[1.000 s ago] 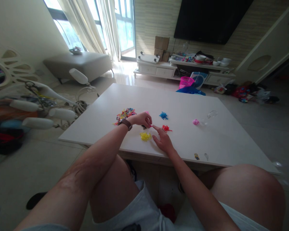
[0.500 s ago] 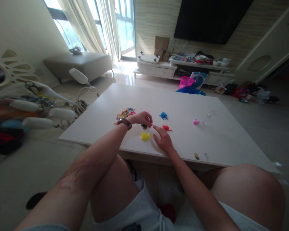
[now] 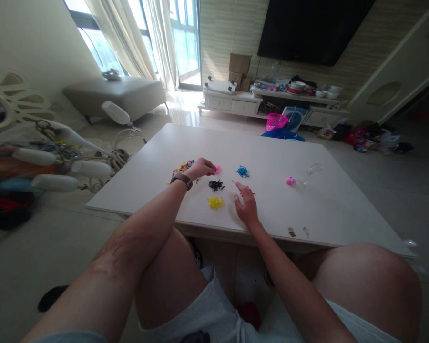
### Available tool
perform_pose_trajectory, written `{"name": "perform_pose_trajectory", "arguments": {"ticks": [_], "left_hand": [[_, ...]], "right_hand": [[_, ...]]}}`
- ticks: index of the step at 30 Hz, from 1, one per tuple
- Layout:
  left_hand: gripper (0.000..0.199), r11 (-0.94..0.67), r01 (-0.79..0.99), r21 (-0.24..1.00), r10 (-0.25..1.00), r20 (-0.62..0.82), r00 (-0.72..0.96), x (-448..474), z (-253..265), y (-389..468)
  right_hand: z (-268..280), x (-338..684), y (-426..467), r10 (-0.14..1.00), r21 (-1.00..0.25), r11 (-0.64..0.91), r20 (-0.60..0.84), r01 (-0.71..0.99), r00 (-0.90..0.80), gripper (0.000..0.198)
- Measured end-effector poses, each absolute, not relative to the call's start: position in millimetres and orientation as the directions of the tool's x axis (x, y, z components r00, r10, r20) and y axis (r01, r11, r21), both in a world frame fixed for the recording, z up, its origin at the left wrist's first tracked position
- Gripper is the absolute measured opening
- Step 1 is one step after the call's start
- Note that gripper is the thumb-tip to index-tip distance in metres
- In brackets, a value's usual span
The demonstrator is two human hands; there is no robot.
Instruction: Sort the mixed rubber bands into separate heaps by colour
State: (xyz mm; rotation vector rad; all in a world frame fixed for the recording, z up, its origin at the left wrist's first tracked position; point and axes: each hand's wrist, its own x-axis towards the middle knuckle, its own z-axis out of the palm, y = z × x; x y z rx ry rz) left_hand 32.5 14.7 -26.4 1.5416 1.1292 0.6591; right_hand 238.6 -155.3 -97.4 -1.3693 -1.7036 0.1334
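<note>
My left hand (image 3: 203,167), with a watch on its wrist, reaches to a small pink pile (image 3: 219,169). Its thumb and fingers are pinched together at the pile's left edge; what they hold, if anything, is hidden. My right hand (image 3: 246,204) lies open with fingers stretched out over the red pile (image 3: 252,191), covering most of it. A thin red piece shows beside its fingertips. Between the hands lie a pile of small black bands (image 3: 216,185) and a yellow pile (image 3: 216,203). A blue pile (image 3: 242,171) sits farther back. My left hand partly covers a mixed-colour pile (image 3: 183,166).
On the white table (image 3: 343,205) a pink object (image 3: 291,181) lies beside a clear plastic container (image 3: 314,168). Near the front edge are a small yellow figure (image 3: 292,232) and a clear piece (image 3: 306,232). A white lamp (image 3: 93,168) stands close to the table's left side.
My left hand has moved away from my right fingertips, back and left to the pink pile, uncovering the black bands. My right hand has shifted slightly right, over the red pile.
</note>
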Motion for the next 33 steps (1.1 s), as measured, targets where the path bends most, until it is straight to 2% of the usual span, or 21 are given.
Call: {"name": "perform_pose_trajectory", "arguments": {"ticks": [4, 10, 14, 20, 28, 31, 33], "left_hand": [[0.018, 0.066, 0.386, 0.92, 0.927, -0.199, 0.318, 25.8, -36.8, 23.3], [0.03, 0.023, 0.361, 0.932, 0.901, -0.176, 0.396, 31.5, -28.3, 15.4], [0.03, 0.02, 0.373, 0.928, 0.899, -0.179, 0.399, 31.9, -21.6, 12.8], [0.026, 0.029, 0.394, 0.919, 0.937, -0.163, 0.311, 23.7, -22.2, 19.1], [0.026, 0.012, 0.463, 0.886, 0.976, -0.11, 0.186, 9.9, -18.1, 20.9], [0.028, -0.091, 0.592, 0.801, 0.95, -0.108, 0.292, 12.7, -22.2, 20.5], [0.029, -0.25, 0.652, 0.716, 0.894, -0.088, 0.439, 19.6, -26.3, 19.1]], "right_hand": [[-97.7, 241.2, -153.6, 0.772, -0.621, 0.287, 0.6, 0.729, 0.207, 0.042], [-100.5, 246.4, -150.2, 0.739, -0.7, 0.159, 0.552, 0.696, 0.386, 0.034], [-102.0, 248.6, -149.7, 0.712, -0.739, 0.118, 0.529, 0.663, 0.463, 0.03], [-102.4, 249.7, -149.6, 0.694, -0.769, 0.031, 0.477, 0.639, 0.54, 0.024], [-100.7, 248.5, -149.0, 0.726, -0.756, -0.027, 0.435, 0.654, 0.533, 0.021], [-100.0, 248.2, -149.1, 0.73, -0.754, -0.02, 0.437, 0.656, 0.525, 0.018], [-99.4, 247.9, -149.4, 0.729, -0.755, -0.016, 0.44, 0.656, 0.524, 0.016]]}}
